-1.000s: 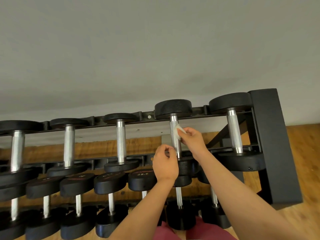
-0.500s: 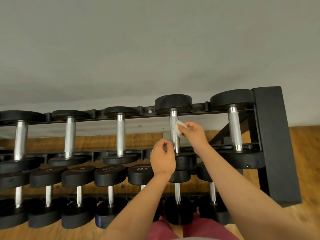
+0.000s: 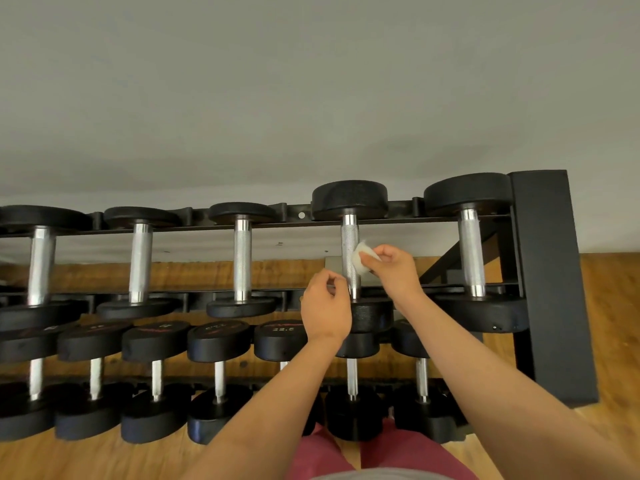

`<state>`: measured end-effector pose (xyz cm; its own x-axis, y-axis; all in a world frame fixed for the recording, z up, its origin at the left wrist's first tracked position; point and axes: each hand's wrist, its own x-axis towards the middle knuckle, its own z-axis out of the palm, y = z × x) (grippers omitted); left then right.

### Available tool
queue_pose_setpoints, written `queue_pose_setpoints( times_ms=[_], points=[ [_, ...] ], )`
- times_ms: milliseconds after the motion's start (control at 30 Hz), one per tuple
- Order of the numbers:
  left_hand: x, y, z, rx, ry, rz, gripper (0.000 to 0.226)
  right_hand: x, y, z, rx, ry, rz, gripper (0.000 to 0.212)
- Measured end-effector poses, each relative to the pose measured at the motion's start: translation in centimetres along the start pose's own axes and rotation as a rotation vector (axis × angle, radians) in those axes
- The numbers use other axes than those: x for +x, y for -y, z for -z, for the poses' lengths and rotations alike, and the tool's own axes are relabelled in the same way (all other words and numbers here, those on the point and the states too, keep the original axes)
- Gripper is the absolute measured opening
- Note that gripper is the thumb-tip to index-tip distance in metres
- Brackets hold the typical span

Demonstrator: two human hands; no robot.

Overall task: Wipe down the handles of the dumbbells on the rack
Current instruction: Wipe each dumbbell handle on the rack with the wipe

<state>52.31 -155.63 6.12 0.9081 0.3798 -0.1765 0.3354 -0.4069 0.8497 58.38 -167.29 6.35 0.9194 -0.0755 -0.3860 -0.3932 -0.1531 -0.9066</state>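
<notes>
A black two-tier rack (image 3: 540, 271) holds several black dumbbells with knurled steel handles. My right hand (image 3: 394, 271) pinches a small white wipe (image 3: 362, 259) against the right side of the handle (image 3: 349, 244) of the second dumbbell from the right on the top tier. My left hand (image 3: 325, 306) hovers just left of that handle's lower end, fingers curled together and holding nothing that I can see. It covers part of the dumbbell's near head.
To the right stands another top-tier dumbbell (image 3: 472, 251), and three more line up to the left (image 3: 241, 258). The lower tier carries smaller dumbbells (image 3: 218, 368). A grey wall rises behind and wooden floor (image 3: 613, 323) lies below. My red-clad legs (image 3: 381, 455) are close to the rack.
The wipe in my right hand has slid slightly up along the handle. My left hand stays beside the handle's lower end. The view has shifted a little.
</notes>
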Motion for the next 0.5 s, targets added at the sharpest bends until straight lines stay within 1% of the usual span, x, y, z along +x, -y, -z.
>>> queue_pose_setpoints(
  times_ms=[67,100,200,333,433,500],
  points=[
    [0.0,-0.1,-0.1,0.002,-0.003,0.000,0.017,0.0,0.3,-0.1,0.011,0.059,-0.028,0.006],
    [-0.1,-0.2,-0.1,0.005,-0.006,0.001,0.017,0.0,0.5,-0.1,0.003,0.071,-0.031,0.007],
    [-0.1,0.0,0.0,0.011,-0.003,-0.003,0.016,-0.3,0.1,0.2,-0.027,0.034,0.008,0.014],
    [-0.1,-0.2,0.1,0.013,0.001,-0.016,0.015,-0.7,-0.1,0.1,-0.021,0.069,0.002,0.011],
    [-0.2,-0.2,0.1,0.017,0.009,-0.015,0.015,-0.7,-0.4,0.2,-0.047,0.027,0.027,0.015],
    [-0.1,-0.2,0.1,0.016,0.010,-0.019,0.016,-0.9,-0.7,0.2,-0.049,0.039,0.036,0.011]
  ],
)
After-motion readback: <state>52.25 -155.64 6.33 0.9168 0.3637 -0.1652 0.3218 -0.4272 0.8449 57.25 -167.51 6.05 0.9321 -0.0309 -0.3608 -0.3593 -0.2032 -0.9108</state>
